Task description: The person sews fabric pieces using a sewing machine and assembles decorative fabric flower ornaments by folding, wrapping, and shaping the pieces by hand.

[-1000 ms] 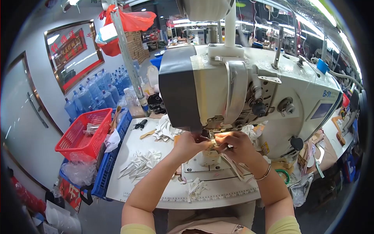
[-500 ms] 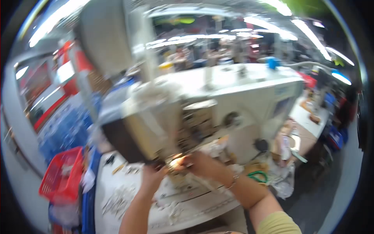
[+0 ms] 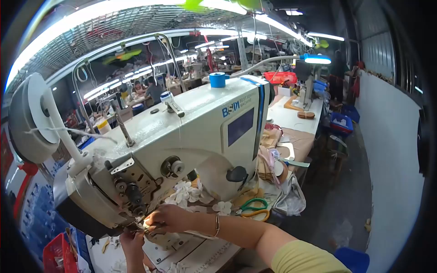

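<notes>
A white sewing machine point(image 3: 200, 132) with a dark screen fills the middle of the view. Under its head, by the lit needle area, my right hand point(image 3: 168, 218) has its fingers bent together, pinching something too small to make out. Close beside it on the left, my left hand point(image 3: 132, 243) is closed at the same spot, and what its fingers hold is hidden. White fabric pieces point(image 3: 184, 193) lie behind the machine's post. Green-handled scissors point(image 3: 254, 204) and orange-handled scissors point(image 3: 259, 214) rest to the right of my right wrist.
A red basket point(image 3: 59, 257) stands at the lower left, near blue water bottles point(image 3: 38, 204). Fabric and a clear plastic bag point(image 3: 291, 198) lie at the right. Another worktable point(image 3: 296, 113) extends behind, with a blue bin point(image 3: 341, 123) beyond it. People sit in the far background.
The view has swung to the right, so machine and hands appear further left. Both hands stay together at the needle area. The aisle and right wall have come into view.
</notes>
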Demonstrator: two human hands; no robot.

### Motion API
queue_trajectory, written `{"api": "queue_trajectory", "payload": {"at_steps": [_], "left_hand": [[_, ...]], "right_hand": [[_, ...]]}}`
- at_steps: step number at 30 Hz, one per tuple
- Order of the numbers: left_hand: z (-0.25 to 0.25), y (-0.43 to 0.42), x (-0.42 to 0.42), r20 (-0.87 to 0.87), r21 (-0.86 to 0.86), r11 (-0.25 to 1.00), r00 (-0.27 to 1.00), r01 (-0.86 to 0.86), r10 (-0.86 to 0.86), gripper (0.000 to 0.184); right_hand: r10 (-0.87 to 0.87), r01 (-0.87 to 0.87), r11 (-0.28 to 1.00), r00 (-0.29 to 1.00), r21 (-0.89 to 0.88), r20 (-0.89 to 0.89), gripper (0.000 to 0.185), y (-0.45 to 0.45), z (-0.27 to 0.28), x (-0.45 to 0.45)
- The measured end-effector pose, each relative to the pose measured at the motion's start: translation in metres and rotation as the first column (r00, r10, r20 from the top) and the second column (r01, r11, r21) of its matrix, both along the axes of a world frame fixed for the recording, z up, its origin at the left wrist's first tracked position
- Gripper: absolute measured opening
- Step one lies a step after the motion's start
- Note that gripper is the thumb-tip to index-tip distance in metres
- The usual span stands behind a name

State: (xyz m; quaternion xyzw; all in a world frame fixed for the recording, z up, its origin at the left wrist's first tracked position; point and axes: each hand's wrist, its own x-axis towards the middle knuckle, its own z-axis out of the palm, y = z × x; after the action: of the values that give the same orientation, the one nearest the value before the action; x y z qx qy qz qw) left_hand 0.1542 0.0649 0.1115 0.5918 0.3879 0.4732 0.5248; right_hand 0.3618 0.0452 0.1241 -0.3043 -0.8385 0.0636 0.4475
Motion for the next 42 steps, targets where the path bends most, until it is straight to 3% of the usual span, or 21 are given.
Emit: {"api": "queue_trajectory", "payload": {"at_steps": [1,5,6,7,8,9,10,12,13,14,16,21,23,39,42], "left_hand": [[0.002,0.005,0.005,0.016,0.042,0.999,1.0,-0.024,0.023,0.014],[0.001,0.006,0.008,0.074,0.005,0.999,0.996,-0.044,0.043,0.011],[-0.001,0.006,0.005,0.057,0.048,0.999,0.998,-0.005,0.003,0.012],[0.001,0.004,0.002,0.061,0.011,1.0,0.998,0.018,-0.018,0.01],[0.001,0.003,0.004,0.079,-0.003,1.0,0.997,0.015,-0.015,0.009],[0.001,0.005,0.003,0.004,-0.01,1.0,1.0,0.003,-0.003,0.007],[0.002,0.006,0.002,0.0,-0.039,0.998,0.999,0.042,-0.042,0.007],[-0.003,0.008,0.005,0.092,-0.063,0.997,0.995,0.044,-0.038,0.017],[-0.002,0.008,0.004,-0.028,-0.045,0.999,1.0,0.005,-0.006,0.018],[-0.005,0.011,0.004,-0.038,-0.017,1.0,0.999,0.003,-0.004,0.016],[-0.005,0.011,0.006,0.118,-0.024,0.996,0.99,0.083,-0.079,0.015],[0.001,0.014,0.005,0.18,-0.069,0.985,0.973,0.155,-0.141,0.012],[-0.001,0.01,0.007,0.325,-0.122,0.972,0.934,0.198,-0.15,0.01],[-0.003,0.01,0.002,0.343,-0.123,0.966,0.923,0.227,-0.173,0.012],[-0.001,0.016,0.003,0.37,-0.137,0.969,0.918,0.204,-0.141,0.011]], "right_hand": [[0.01,-0.004,0.999,0.993,0.052,-0.119,0.023,-0.002,-0.001,-0.003],[-0.039,0.051,0.991,0.994,0.124,-0.098,0.026,-0.002,-0.003,-0.001],[-0.068,0.065,0.998,0.992,-0.025,-0.103,0.025,-0.006,0.0,-0.001],[0.004,-0.004,1.0,0.989,-0.004,-0.145,0.024,-0.001,-0.005,0.0],[-0.032,0.042,0.997,0.989,0.068,-0.146,0.023,-0.008,0.003,-0.001],[-0.008,-0.009,0.994,0.988,-0.107,-0.154,0.022,0.002,-0.012,-0.001],[0.021,-0.015,0.999,0.992,0.045,-0.123,0.021,0.002,-0.005,0.001],[0.061,-0.074,0.996,0.978,-0.058,-0.2,0.021,0.002,-0.004,-0.002],[0.057,-0.067,0.996,0.982,-0.051,-0.178,0.02,0.003,-0.005,-0.001],[0.041,-0.048,0.998,0.987,-0.038,-0.156,0.02,0.002,-0.004,-0.001],[0.072,-0.072,0.997,0.984,0.008,-0.161,0.019,0.002,0.002,-0.003],[0.056,-0.06,0.998,0.99,-0.027,-0.126,0.018,0.002,-0.001,0.002],[0.039,-0.046,0.998,0.989,-0.046,-0.146,0.016,-0.004,0.004,-0.002],[0.053,-0.057,0.998,0.992,-0.025,-0.117,0.017,0.001,0.001,-0.001],[-0.107,0.088,0.98,0.989,-0.177,-0.101,0.018,-0.002,0.003,-0.004]]}}
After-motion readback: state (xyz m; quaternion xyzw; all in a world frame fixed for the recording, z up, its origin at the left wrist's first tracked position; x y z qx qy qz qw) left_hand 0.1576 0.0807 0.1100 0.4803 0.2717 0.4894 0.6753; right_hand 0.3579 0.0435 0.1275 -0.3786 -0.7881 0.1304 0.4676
